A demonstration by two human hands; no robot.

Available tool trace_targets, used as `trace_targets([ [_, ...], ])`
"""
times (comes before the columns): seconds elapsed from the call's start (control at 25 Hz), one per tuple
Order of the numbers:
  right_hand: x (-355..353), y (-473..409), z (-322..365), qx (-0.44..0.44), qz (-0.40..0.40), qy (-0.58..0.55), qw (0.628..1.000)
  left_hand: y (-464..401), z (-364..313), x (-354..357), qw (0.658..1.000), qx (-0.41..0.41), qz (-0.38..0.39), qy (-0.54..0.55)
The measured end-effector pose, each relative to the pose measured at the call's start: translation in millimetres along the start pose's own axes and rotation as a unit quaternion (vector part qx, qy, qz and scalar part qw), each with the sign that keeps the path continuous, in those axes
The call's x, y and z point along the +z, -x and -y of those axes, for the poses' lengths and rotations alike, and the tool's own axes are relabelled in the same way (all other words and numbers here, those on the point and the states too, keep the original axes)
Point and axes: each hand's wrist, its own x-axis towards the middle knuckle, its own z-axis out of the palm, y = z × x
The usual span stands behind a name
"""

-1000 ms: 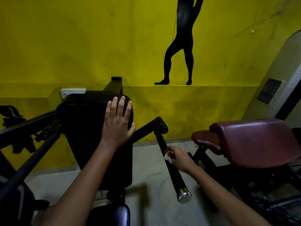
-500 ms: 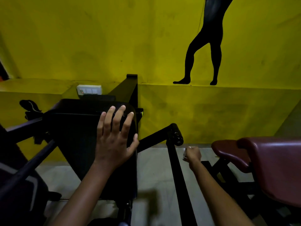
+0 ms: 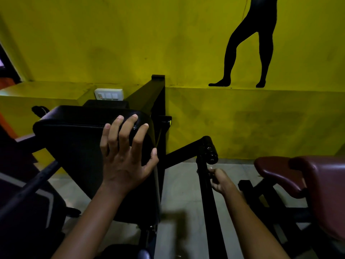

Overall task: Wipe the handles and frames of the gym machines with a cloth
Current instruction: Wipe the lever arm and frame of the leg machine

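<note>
Black handle bar, gripped by right hand

The grey tiled floor carries the black machine frame and, to the right, the black base of a maroon padded bench.

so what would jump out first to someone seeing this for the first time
The bright yellow wall fills the background, with a black silhouette of legs at upper right. In the middle, the left hand rests spread on a black pad, while the right hand curls round a black bar beside it. A maroon seat sits at far right.
</note>
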Motion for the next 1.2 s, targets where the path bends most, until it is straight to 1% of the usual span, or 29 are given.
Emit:
trace_targets([
  [0.08,-0.6,12.1,-2.1,0.006,0.008,0.024,1.000,-0.6,-0.6,-1.4,1.000,-0.002,0.004,0.004],
  [0.28,-9.3,46.7,-13.1,0.012,0.022,0.027,0.999,-2.5,-1.0,-8.1,0.999,0.001,0.037,0.002],
  [0.4,-20.5,79.7,-26.7,0.024,0.026,0.022,0.999,-3.9,0.7,-18.0,0.997,0.006,0.073,0.010],
  [0.56,-40.1,127.1,-51.9,0.071,0.048,-0.004,0.996,-6.8,3.1,-32.0,0.991,0.019,0.133,0.021],
  [0.68,-56.2,157.9,-73.3,0.080,0.066,-0.004,0.995,-8.9,5.8,-42.3,0.985,0.037,0.168,0.032],
  [0.8,-69.0,193.8,-90.0,0.069,0.067,0.033,0.995,-11.3,8.4,-49.7,0.979,0.053,0.192,0.041],
  [0.92,-80.1,226.4,-99.1,0.048,0.066,0.096,0.992,-12.6,10.8,-51.7,0.975,0.060,0.209,0.049],
  [0.96,-85.1,234.9,-99.8,0.051,0.062,0.095,0.992,-12.6,11.7,-52.1,0.974,0.061,0.212,0.053],
  [1.04,-92.9,252.4,-97.1,0.057,0.086,0.114,0.988,-12.6,12.5,-52.6,0.972,0.062,0.218,0.059],
  [1.12,-96.9,263.0,-91.3,0.049,0.101,0.162,0.980,-12.9,12.7,-53.4,0.971,0.064,0.220,0.067],
  [1.16,-94.8,265.4,-86.2,0.050,0.098,0.192,0.975,-13.2,12.9,-53.7,0.970,0.065,0.221,0.072],
  [1.2,-91.8,266.5,-81.2,0.053,0.076,0.225,0.970,-13.5,13.4,-54.0,0.969,0.066,0.224,0.076],
])
